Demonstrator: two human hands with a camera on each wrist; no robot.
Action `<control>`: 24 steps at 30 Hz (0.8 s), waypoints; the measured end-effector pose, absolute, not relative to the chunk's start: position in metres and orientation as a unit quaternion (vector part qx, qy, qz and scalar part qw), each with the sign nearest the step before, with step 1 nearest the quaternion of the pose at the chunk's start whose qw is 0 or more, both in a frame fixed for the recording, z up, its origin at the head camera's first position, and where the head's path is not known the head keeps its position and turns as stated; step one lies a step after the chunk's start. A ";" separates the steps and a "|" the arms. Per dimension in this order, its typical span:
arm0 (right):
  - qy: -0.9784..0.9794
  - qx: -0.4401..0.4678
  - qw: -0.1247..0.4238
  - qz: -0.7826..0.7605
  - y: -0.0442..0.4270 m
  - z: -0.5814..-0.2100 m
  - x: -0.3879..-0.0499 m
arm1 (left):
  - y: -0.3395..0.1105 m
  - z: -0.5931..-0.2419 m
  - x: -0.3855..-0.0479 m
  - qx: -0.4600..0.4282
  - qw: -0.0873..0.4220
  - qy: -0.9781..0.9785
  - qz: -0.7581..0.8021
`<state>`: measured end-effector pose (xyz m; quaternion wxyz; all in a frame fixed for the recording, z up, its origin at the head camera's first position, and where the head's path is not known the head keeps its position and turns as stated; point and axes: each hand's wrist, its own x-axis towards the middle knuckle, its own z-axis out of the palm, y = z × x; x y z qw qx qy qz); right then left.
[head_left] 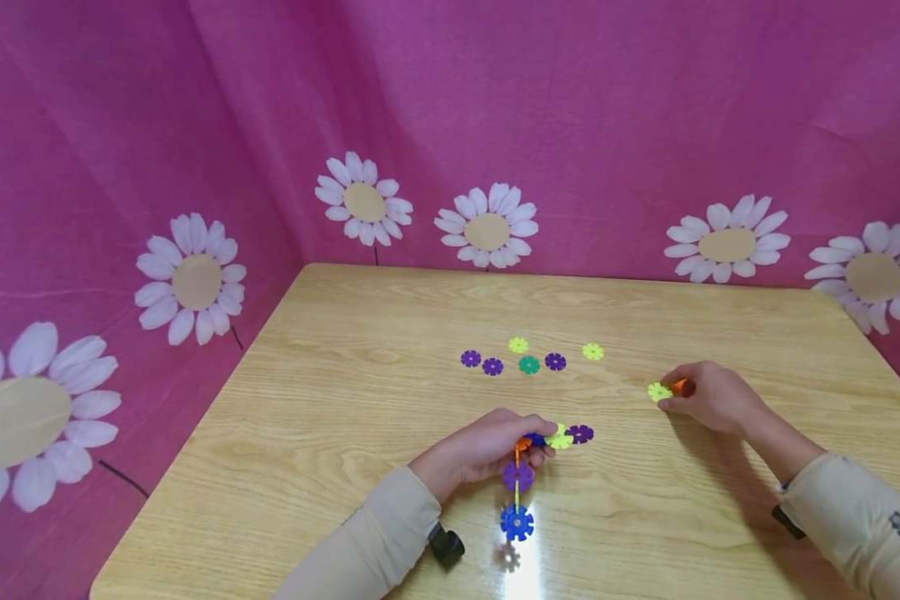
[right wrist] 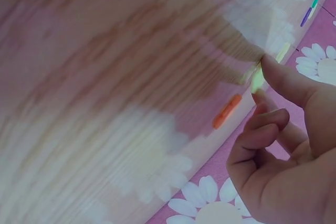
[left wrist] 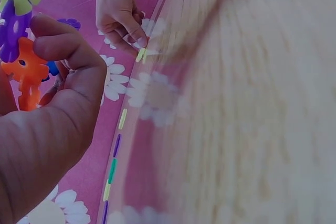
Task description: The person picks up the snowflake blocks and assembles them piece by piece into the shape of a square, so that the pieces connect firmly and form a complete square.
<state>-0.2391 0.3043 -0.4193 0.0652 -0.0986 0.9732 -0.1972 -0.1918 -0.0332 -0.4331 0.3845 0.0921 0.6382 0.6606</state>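
On the table (head_left: 345, 333), by head view, the right hand (head_left: 716, 398) pinches a yellow disc (head_left: 659, 392); the left hand (head_left: 495, 446) grips a chain (head_left: 517, 477), one end pointing rightwards, to disc's side. Left wrist: this hand partly hides the chain. Right wrist: an orange disc (right wrist: 227, 111) lies near.

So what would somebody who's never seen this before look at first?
Probably the bright pink cloth with big white flowers, behind the table and along its left side. Next might come the chain of colourful discs that the left hand grips near the front. After that, perhaps the right hand, pinching a yellow disc over on the right.
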 end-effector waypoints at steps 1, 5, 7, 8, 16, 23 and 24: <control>0.974 -0.099 0.059 -0.195 0.304 -0.419 -0.239 | -0.033 -0.433 -0.192 0.093 0.384 0.638 0.661; 0.977 -0.094 0.032 -0.187 0.300 -0.418 -0.237 | -0.033 -0.434 -0.192 0.092 0.383 0.640 0.660; 0.979 -0.096 0.011 -0.178 0.297 -0.417 -0.235 | -0.033 -0.434 -0.192 0.090 0.380 0.641 0.660; 0.980 -0.098 0.001 -0.173 0.295 -0.417 -0.233 | -0.034 -0.434 -0.192 0.089 0.379 0.642 0.661; 0.981 -0.106 -0.049 -0.155 0.283 -0.419 -0.225 | -0.033 -0.433 -0.192 0.084 0.375 0.641 0.664; 0.975 -0.124 -0.065 -0.173 0.281 -0.421 -0.223 | -0.033 -0.434 -0.192 0.083 0.371 0.644 0.664; 0.974 -0.126 -0.070 -0.176 0.280 -0.421 -0.222 | -0.033 -0.434 -0.192 0.082 0.370 0.643 0.665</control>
